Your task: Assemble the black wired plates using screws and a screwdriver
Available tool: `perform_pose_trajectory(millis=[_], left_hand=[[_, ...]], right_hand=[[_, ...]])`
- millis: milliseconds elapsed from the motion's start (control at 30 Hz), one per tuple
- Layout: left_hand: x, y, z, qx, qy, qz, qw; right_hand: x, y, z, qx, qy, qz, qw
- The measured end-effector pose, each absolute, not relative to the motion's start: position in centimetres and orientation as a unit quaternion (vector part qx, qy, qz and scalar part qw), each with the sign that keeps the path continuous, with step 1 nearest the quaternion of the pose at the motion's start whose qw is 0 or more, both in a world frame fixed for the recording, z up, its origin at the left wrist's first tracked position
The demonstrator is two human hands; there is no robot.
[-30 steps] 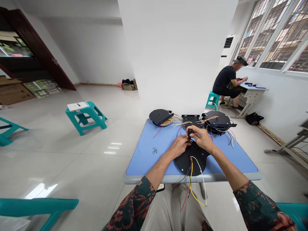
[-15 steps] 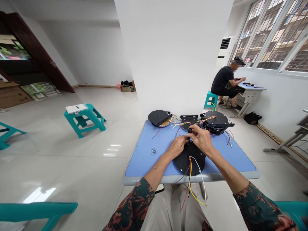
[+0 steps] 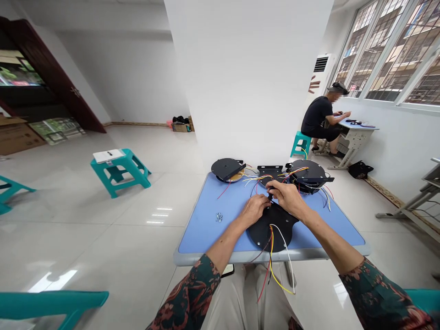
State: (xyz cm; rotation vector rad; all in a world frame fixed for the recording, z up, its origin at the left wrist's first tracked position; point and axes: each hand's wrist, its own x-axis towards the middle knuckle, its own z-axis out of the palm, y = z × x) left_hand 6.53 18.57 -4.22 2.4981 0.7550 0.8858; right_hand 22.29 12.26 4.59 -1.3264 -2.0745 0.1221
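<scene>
My left hand (image 3: 253, 211) and my right hand (image 3: 288, 198) meet above a black, lobed metal plate (image 3: 264, 231) near the front of the table. Both pinch a small black part (image 3: 271, 195), which partly hides behind my fingers. Red, yellow and white wires (image 3: 271, 247) run from the plate over the table's front edge. Beyond my right hand lies a black disc assembly (image 3: 307, 176) tangled in coloured wires. A black bracket (image 3: 270, 173) sits next to it, and another black disc (image 3: 227, 168) lies further left. Left of my left hand is a small pile of metal nuts (image 3: 219, 217).
The blue table (image 3: 206, 229) has a grey rim, and a phone (image 3: 227, 270) pokes out below its front edge. Teal stools (image 3: 117, 172) stand on the tiled floor. At the right, a co-worker (image 3: 318, 114) works at a separate desk (image 3: 357, 126).
My view has drifted slightly. My hands remain together on the small black part, with my right fingers now stretched further across it.
</scene>
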Motion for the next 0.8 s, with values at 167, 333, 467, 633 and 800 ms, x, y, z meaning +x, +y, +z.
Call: perform_pose_trajectory(millis=[167,333,467,633,800], left_hand=[[6.4,18.3,-4.0,0.887,0.265,0.319,0.203],[6.3,18.3,-3.8,0.885,0.255,0.323,0.217],[6.3,18.3,-3.9,0.879,0.249,0.328,0.239],[6.2,18.2,-3.8,0.868,0.248,0.326,0.279],[6.3,18.4,-4.0,0.856,0.259,0.332,0.299]], right_hand=[[20.9,11.4,5.5,-0.592,-0.768,-0.047,0.237],[19.2,10.3,5.6,-0.662,-0.725,-0.095,0.162],[19.5,10.1,6.0,-0.641,-0.750,-0.109,0.121],[20.5,10.7,8.0,-0.567,-0.815,-0.115,0.001],[19.3,11.8,10.4,-0.551,-0.815,-0.119,-0.139]])
